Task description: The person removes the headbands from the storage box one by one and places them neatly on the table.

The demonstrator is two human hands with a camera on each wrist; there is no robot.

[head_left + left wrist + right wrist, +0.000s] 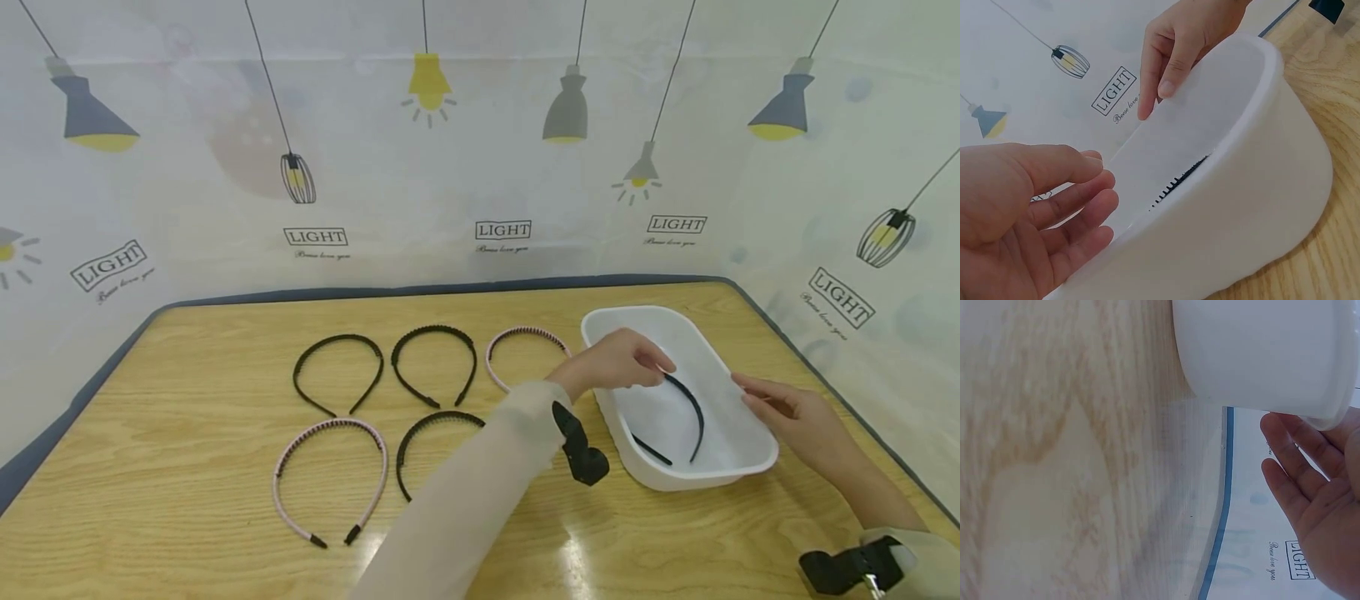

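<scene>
A black headband (699,414) lies in the white plastic tub (660,482), with one end against the near side. In the head view my left hand (618,360) hangs over the tub with its fingertips by the band's upper part. The left wrist view shows the left hand (1041,212) with loosely bent fingers and nothing between them; the band's teeth (1179,180) show past the rim. My right hand (802,421) holds the tub's right rim, its thumb over the inner side. In the right wrist view the other fingers of the right hand (1316,481) spread outside the tub.
Left of the tub, several headbands lie on the wooden table: black ones (339,337) (433,328) (442,415) and pink ones (525,330) (333,422). My left sleeve (465,492) covers part of some. A wall cloth (405,183) printed with lamps stands behind.
</scene>
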